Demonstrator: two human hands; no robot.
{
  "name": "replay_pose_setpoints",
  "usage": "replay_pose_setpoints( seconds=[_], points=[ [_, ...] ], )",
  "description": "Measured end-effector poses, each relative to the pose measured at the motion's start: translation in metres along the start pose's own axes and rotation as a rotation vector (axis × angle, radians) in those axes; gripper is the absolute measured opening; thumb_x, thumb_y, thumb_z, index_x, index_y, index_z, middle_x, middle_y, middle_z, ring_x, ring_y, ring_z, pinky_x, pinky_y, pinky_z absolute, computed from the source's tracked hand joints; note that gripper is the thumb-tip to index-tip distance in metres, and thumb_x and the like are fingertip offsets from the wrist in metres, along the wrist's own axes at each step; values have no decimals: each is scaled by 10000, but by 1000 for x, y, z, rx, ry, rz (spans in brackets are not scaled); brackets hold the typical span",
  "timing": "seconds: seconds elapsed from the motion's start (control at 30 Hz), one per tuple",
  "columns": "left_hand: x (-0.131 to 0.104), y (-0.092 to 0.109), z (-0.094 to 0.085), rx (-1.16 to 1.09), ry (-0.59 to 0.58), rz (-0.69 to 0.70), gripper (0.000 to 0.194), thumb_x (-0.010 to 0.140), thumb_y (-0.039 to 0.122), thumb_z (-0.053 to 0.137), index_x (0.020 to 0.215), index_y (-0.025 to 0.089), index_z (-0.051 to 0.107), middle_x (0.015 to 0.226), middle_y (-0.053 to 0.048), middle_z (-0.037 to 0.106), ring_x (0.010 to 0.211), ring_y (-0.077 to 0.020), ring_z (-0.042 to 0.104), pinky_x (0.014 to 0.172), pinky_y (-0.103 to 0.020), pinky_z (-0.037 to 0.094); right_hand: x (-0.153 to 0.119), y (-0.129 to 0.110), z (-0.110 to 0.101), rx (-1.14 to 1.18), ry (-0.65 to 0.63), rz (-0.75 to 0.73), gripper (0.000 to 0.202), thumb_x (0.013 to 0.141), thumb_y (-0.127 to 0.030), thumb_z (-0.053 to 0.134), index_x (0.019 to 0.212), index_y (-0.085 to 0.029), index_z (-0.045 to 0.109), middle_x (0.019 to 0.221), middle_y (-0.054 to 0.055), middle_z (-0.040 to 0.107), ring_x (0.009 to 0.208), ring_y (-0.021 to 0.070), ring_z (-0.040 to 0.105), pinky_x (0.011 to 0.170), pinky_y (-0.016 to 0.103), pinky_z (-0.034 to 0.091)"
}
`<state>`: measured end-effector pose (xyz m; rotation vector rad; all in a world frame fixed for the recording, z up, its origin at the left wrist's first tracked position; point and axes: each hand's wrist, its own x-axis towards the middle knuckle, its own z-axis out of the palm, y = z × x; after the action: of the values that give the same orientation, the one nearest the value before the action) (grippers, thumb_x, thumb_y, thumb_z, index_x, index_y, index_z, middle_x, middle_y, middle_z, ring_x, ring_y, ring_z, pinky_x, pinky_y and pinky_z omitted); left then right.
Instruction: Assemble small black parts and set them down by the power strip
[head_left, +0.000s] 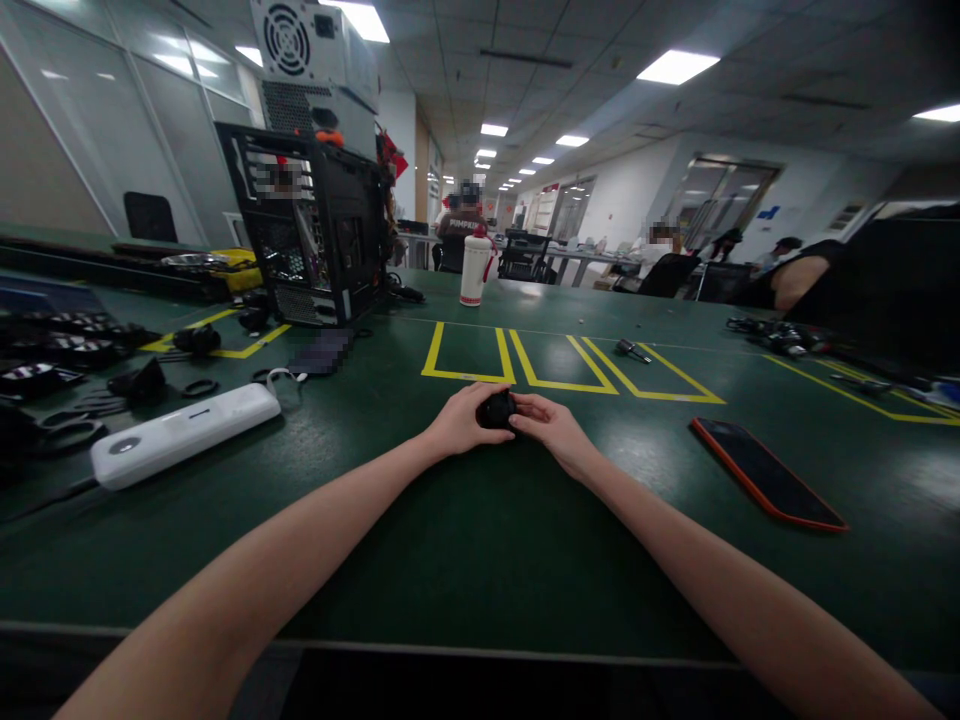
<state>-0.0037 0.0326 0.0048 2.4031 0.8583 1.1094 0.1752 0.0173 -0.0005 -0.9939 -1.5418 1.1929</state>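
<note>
Between my two hands, just above or on the green table (480, 560), is a small black rounded part (496, 409); its exact kind is too dark to tell. My left hand (463, 420) curls round its left side, thumb toward me and fingers behind. From the right, my right hand (551, 425) pinches it with thumb and fingertips. Yellow tape outlines (517, 382) lie directly beyond the hands. Inside the rightmost of these sits a small black piece with a metal shaft (632, 350).
An orange-edged phone (769, 472) lies at the right. A white power strip (187, 435) and several black parts (139, 380) are at the left. Farther back stand an open computer case (315, 230) and a white bottle (474, 270). People sit in the background.
</note>
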Motion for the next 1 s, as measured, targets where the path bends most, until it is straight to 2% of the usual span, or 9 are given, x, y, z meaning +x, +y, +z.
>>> replay_pose_setpoints(
  seconds=[0.3,0.47,0.6,0.77,1.0],
  points=[
    [0,-4,0,-46,-32,13,658,633,343,673,1214,213,394,1212,-74,475,1123,-210,436,952,-371,349,1,1,-1,-9,16,24,408,640,-260,653,1031,-190,558,1017,62,624,955,185,569,884,377,407],
    [0,-6,3,14,-59,2,776,573,359,711,1244,209,352,1254,-90,443,1157,-249,389,961,-421,312,0,-2,3,-9,32,42,382,634,-265,656,997,-183,571,966,61,640,908,178,584,859,370,418],
    [0,-6,3,43,-56,-36,711,606,337,689,1230,214,371,1225,-81,476,1108,-250,435,924,-417,341,-1,-3,5,-4,24,38,379,631,-266,659,991,-185,569,953,54,640,901,175,583,846,362,424],
    [0,-5,2,42,-36,-14,645,636,373,659,1202,212,395,1183,-77,507,1052,-242,473,893,-395,371,-2,-3,6,6,10,41,383,652,-292,644,1017,-208,563,967,50,631,928,183,572,837,358,433],
    [-3,-3,5,132,4,-21,612,683,418,597,1186,176,346,1137,-97,502,1027,-242,493,858,-366,408,-5,-9,11,6,20,11,405,661,-292,635,1050,-218,554,998,47,615,948,176,554,860,350,415]
  ],
)
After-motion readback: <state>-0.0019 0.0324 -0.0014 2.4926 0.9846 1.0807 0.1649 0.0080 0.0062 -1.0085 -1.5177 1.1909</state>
